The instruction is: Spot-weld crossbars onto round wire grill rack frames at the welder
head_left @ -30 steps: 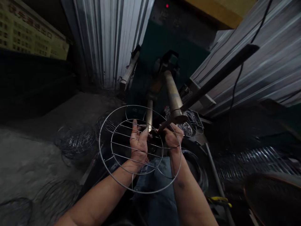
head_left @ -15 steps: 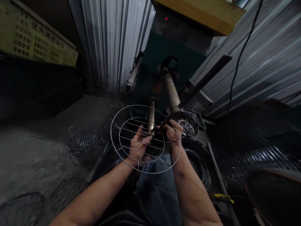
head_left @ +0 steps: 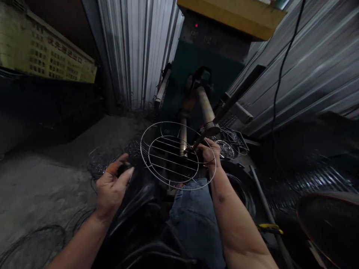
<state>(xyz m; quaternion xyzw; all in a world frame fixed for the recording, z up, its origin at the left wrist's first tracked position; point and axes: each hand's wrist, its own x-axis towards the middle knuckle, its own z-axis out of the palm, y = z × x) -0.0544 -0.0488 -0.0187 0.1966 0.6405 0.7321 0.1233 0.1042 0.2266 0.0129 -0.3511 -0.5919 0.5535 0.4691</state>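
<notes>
A round wire rack (head_left: 173, 161), with an outer ring, a smaller inner ring and several parallel rods, is held tilted around the tip of the lower metal electrode bar (head_left: 183, 138). My right hand (head_left: 209, 152) grips the rack at its right side, just by the dark arm (head_left: 202, 137) coming down from the upper bar (head_left: 206, 106). Away from the rack, to its left, my left hand (head_left: 112, 183) has its thumb and bent fingers apart. The space between those fingers is dark, and I see nothing clearly held there.
A green machine (head_left: 179, 71) with a red light stands ahead against corrugated metal walls. Wire coils (head_left: 102, 160) lie on the floor at left; wire parts (head_left: 226, 148) sit behind my right hand. A yellow crate (head_left: 64, 59) stands upper left, a metal bar (head_left: 262, 194) at right.
My left hand has come off the rack and moved left and toward me. The rack has shifted slightly right in view and its tilt has changed a little, with my right hand still gripping it.
</notes>
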